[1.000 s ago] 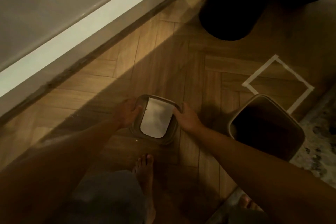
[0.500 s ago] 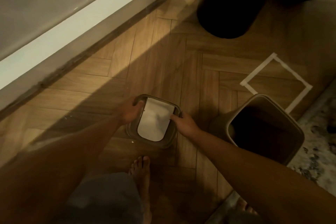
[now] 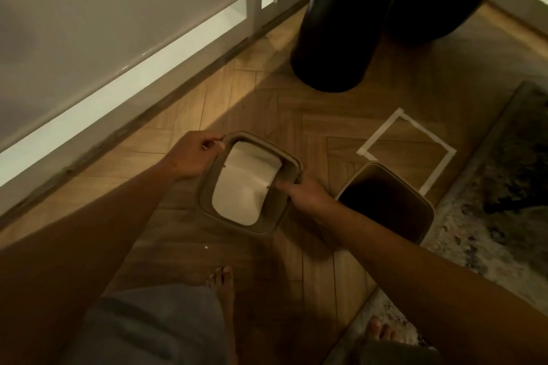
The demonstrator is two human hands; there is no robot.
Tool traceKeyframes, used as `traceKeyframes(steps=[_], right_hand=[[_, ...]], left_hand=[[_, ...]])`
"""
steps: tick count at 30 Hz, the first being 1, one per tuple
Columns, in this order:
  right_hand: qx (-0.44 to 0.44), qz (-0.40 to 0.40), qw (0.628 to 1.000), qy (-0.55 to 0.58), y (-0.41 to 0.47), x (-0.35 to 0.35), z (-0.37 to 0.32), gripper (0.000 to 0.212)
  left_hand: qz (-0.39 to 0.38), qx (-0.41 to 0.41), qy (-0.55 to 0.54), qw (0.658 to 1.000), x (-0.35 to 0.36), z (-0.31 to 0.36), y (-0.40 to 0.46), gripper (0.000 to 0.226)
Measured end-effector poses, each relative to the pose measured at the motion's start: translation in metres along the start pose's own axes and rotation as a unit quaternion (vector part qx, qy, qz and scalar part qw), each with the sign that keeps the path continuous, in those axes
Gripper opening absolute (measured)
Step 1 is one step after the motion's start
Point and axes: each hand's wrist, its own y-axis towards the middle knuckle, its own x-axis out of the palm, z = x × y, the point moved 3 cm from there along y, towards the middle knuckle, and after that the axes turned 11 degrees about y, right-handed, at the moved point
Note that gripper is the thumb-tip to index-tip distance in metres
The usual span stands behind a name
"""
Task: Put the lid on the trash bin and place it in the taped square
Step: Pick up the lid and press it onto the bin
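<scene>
No brand, label or writing can be read on anything. Both hands clamp the lid (image 3: 249, 184): the left hand (image 3: 194, 155) grips its rim at 10 o'clock, the right hand (image 3: 308, 197) its edge at 3 o'clock, fingers closed on it. Compared with half a second earlier, the lid is raised off the floor and tilted, its white flap swung inward. The open trash bin (image 3: 385, 201) stands just right of the lid, touching the near corner of the taped square (image 3: 406, 151), which lies at 1 o'clock beside a rug (image 3: 504, 187).
</scene>
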Motion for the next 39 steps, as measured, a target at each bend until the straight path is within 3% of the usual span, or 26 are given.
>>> traceKeyframes(steps=[5,6,9,11,23,27,35,39], right_hand=[[-0.011,0.005,1.000,-0.004,-0.044,-0.042,-0.038,0.018],[-0.021,0.004,1.000,0.001,-0.053,-0.050,-0.044,0.020],[-0.059,0.011,0.998,-0.003,-0.082,-0.071,-0.054,0.059],[-0.091,0.022,0.995,-0.029,-0.100,-0.082,-0.056,0.071],[-0.174,-0.004,0.985,0.005,-0.156,-0.108,-0.036,0.057],[-0.196,0.033,0.980,0.028,-0.164,-0.130,-0.029,0.024],[-0.163,0.122,0.973,0.105,-0.175,-0.189,-0.008,0.028],[-0.161,0.166,0.963,0.139,-0.177,-0.216,0.001,0.026]], left_hand=[[0.011,0.066,-0.017,0.998,-0.044,0.071,-0.001,0.035],[0.017,0.075,-0.016,0.997,-0.048,0.084,-0.002,0.035],[0.033,0.091,-0.022,0.995,-0.046,0.125,-0.007,0.028],[0.031,0.095,-0.035,0.994,-0.038,0.150,-0.008,0.020],[-0.033,0.125,0.030,0.991,0.038,0.281,-0.018,0.039],[-0.040,0.129,0.011,0.991,0.064,0.303,-0.025,0.039],[0.010,0.156,0.020,0.988,0.103,0.301,-0.019,0.058],[-0.079,0.142,-0.002,0.987,0.122,0.284,-0.020,0.078]])
